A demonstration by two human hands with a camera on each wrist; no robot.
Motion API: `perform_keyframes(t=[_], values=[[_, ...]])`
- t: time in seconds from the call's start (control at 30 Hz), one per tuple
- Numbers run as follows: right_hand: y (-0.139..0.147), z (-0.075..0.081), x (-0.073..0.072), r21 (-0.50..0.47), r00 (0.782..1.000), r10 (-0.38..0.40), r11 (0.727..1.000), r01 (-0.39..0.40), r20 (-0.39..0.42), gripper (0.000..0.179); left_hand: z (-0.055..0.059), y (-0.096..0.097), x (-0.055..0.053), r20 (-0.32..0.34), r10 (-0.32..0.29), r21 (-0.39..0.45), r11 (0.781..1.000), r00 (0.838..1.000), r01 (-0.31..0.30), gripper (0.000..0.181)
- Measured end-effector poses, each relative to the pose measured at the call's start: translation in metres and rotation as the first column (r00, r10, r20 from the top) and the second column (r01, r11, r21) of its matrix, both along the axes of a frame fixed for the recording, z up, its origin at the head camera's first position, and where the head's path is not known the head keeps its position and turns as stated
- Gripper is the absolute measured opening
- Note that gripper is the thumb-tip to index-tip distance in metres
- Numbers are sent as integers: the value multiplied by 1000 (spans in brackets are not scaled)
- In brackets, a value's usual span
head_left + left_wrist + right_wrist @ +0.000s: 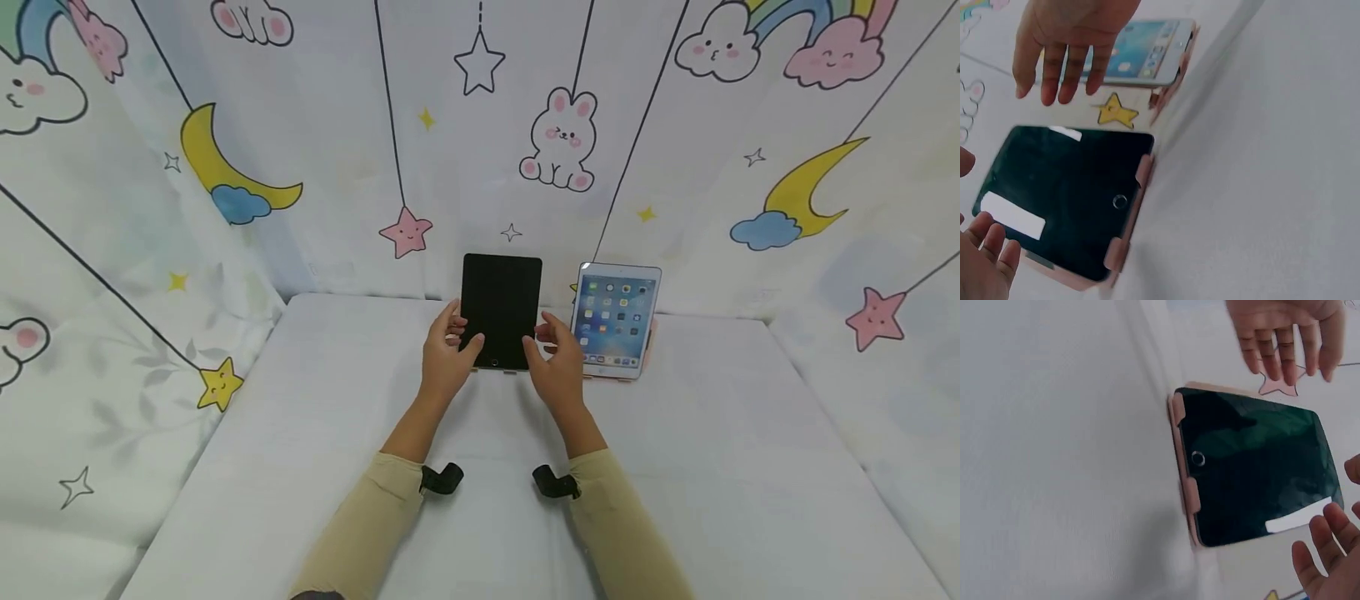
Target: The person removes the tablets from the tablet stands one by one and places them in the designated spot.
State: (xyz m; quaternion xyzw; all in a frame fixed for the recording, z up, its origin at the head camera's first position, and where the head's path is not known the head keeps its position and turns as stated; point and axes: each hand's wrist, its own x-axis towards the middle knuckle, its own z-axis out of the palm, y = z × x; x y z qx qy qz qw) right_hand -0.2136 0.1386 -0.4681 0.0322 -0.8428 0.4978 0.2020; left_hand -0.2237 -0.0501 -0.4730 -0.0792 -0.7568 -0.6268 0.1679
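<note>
A tablet with a black front and dark screen (501,304) leans upright on a pink stand (1190,495), whose two front lips hold its lower edge. My left hand (447,354) is at the tablet's left edge, fingers loosely bent and thumb apart from them; in the left wrist view its fingertips (994,236) lie close by that edge. On the other side, my right hand (558,358) has its fingers spread beside the right edge; they hang straight in the left wrist view. Neither hand grips anything.
To the right, a white tablet (617,321) with a lit screen of app icons leans on another pink stand (651,343). Both stand at the back of a white-covered table (360,375), before a cloth backdrop (337,75) printed with stars, moons and rabbits.
</note>
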Motion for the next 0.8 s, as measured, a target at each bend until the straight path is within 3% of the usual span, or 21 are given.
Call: perform_keyframes(t=[0.17, 0.37, 0.5, 0.8], values=[[-10, -13, -12, -105, 997, -66, 992, 70, 44, 50, -16, -1, -11, 106, 62, 87, 994, 992, -71, 65], [-11, -35, -18, -242, 975, -95, 960, 143, 199, 49, -33, 5, -12, 220, 92, 145, 981, 971, -126, 62], [-10, -44, -20, -308, 973, -65, 942, 133, 220, 48, -39, 5, -12, 216, 102, 152, 979, 971, -137, 59], [-9, -60, -23, -323, 989, -67, 940, 106, 129, 49, -51, 2, -15, 183, 121, 108, 984, 976, -142, 48]])
